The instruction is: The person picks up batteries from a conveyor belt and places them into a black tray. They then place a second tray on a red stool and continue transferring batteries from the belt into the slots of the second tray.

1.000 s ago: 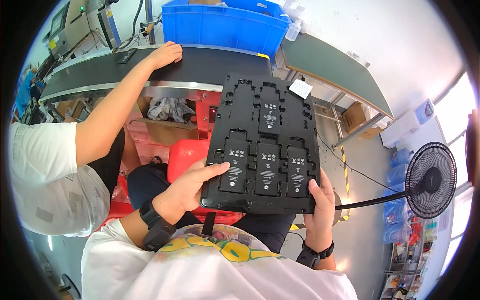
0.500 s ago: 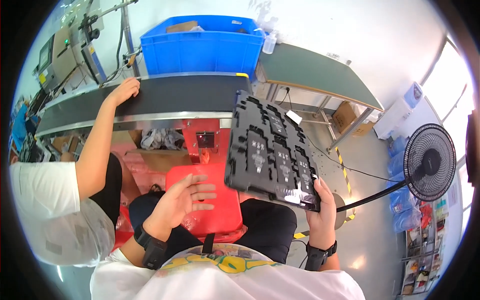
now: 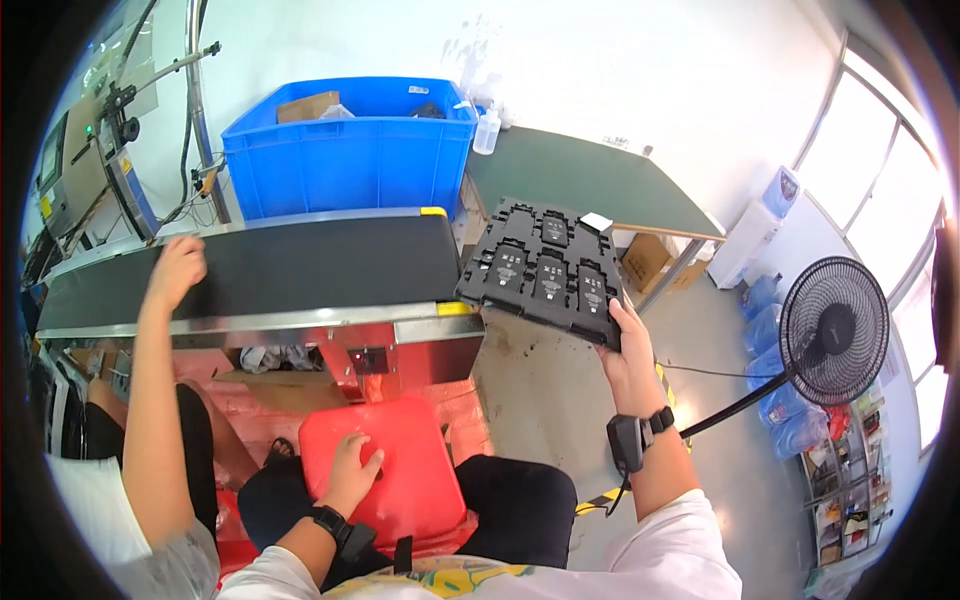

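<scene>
My right hand (image 3: 628, 350) grips the near right corner of a black plastic tray (image 3: 478, 285), with the thumb on top. The tray is held up past the end of the conveyor, tilted toward me. Several flat black rectangular parts with white print, like phone batteries (image 3: 551, 274), lie in its pockets. A small white slip (image 3: 597, 221) shows at the tray's far edge. My left hand (image 3: 350, 475) is over the red stool (image 3: 415, 450), thumb apart from loosely bent fingers, with nothing visible in it.
A dark conveyor belt (image 3: 320, 255) runs across the front, with a co-worker's hand (image 3: 180, 268) over it at left. Behind stand a blue bin (image 3: 340, 160) and a green table (image 3: 580, 175). A black fan (image 3: 835, 320) stands at right, near water bottles (image 3: 775, 385).
My right hand has carried the tray forward and away from me, and it looks flatter. My left hand has drawn lower and its fingers have bent. The co-worker's hand has shifted along the belt.
</scene>
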Available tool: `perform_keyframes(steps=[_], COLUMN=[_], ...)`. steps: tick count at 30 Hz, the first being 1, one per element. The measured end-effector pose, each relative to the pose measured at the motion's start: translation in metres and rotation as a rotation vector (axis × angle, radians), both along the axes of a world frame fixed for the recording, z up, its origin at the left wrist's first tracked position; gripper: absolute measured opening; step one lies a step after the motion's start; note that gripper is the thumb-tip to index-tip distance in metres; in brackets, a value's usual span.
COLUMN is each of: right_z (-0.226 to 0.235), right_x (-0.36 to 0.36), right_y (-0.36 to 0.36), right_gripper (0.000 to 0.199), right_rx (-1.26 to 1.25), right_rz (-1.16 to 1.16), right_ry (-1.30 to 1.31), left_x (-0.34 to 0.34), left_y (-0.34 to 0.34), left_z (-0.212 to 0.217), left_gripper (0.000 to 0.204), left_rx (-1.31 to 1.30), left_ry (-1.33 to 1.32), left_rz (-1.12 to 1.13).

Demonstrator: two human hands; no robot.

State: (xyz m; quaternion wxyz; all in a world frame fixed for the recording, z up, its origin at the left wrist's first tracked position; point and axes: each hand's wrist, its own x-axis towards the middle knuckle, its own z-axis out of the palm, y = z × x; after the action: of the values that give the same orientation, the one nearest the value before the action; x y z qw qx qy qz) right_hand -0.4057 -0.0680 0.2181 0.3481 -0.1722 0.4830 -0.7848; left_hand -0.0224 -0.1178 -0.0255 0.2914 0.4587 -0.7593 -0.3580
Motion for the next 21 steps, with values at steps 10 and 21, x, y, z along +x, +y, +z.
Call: perform_keyframes(steps=[10, 21], right_z=[-0.024, -0.023], right_x=[-0.101, -0.091], right_y=[-0.159, -0.239], right_gripper=[0.016, 0.07], right_rx=[0.097, 0.426], right_rz=[-0.149, 0.075], right_ry=[0.088, 0.47], left_x=[-0.013, -0.017], left_y=[-0.001, -0.005], left_z=[-0.014, -0.002], left_gripper=[0.072, 0.071], left_rx=[-0.247, -0.164], left_ry=[-0.606, -0.58], left_rz=[-0.194, -0.194])
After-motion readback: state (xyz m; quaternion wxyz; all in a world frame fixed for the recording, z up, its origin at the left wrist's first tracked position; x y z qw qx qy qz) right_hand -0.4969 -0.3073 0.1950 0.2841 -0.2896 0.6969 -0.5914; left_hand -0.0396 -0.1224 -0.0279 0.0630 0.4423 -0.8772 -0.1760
